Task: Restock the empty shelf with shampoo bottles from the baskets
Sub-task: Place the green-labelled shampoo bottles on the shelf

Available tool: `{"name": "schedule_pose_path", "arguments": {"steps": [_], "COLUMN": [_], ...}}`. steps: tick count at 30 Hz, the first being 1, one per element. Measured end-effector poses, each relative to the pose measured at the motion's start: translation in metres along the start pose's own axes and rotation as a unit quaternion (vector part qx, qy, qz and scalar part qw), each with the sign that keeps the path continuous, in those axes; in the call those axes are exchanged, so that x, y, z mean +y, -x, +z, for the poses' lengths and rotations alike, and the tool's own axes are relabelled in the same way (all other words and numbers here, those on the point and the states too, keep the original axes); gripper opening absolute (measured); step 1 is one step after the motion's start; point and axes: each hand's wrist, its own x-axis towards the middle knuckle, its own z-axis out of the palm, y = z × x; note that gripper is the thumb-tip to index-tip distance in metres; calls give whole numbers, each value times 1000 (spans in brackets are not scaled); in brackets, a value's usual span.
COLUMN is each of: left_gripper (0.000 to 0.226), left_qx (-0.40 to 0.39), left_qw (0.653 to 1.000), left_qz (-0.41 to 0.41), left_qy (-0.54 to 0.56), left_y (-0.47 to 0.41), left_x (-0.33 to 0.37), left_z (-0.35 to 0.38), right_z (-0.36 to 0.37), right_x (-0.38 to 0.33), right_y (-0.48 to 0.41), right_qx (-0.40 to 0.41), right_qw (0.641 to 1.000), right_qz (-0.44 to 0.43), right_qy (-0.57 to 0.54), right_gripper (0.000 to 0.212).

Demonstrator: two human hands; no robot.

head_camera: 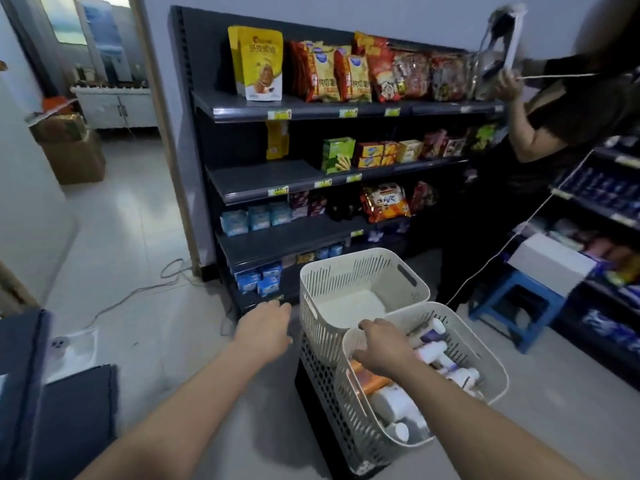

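- A dark shelving unit (263,178) fills the centre of the frame. Snack packets crowd its top tier, while the left part of the second tier lies bare.
- A second person (554,133) in dark clothes stands at the upper right, one hand raised to the top tier.
- A black crate (318,393) sits on the floor at lower centre, carrying two cream baskets.
- The far basket (346,271) is tilted, its pale bottom showing. The near basket (353,410) touches it and holds the shampoo bottles (391,400), which lie jumbled on their sides.
- A blue stool (512,306) stands right of the baskets.
- The left grip (266,329) hovers above the floor just left of the far basket, fingers loose and holding nothing.
- The right grip (384,348) reaches over the near basket's far rim, fingers bent downward. Whether it holds a bottle cannot be told.
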Motion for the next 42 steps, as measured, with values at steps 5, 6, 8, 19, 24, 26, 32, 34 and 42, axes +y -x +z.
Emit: {"name": "schedule_pose_path", "arguments": {"steps": [5,6,8,19,24,26,32,34,42], "left_gripper": [39,37,32,34,51,57,96,108,78], "left_qx": [-16,-20,-38,-132,-219,-248,-301,-293,-423], "left_qw": [999,999,998,988,970,961,947,949,886], "left_qz": [28,37,53,67,99,110,105,97,-52], "left_qy": [15,11,6,31,-27,-54,-44,-62,184], "left_y": [-32,-39,-51,-91,-97,-100,-108,-109,-141], "left_x": [64,77,103,200,223,229,245,249,240], "left_z": [20,24,35,119,157,176,229,238,237], "right_z": [12,14,20,61,85,93,112,118,120], "right_x": [72,86,115,216,235,241,254,258,258], "right_y": [0,-1,-4,-24,-32,-35,-42,-44,-48], "right_qx": [-15,-18,-25,-100,-134,-140,-139,-128,-114], "right_qw": [999,998,997,989,982,979,966,962,956], "right_qz": [43,51,61,99,115,128,184,200,227], "right_qy": [-21,-27,-30,-52,-59,-74,-118,-132,-147], "right_gripper": [55,54,51,53,48,47,40,40,56]}}
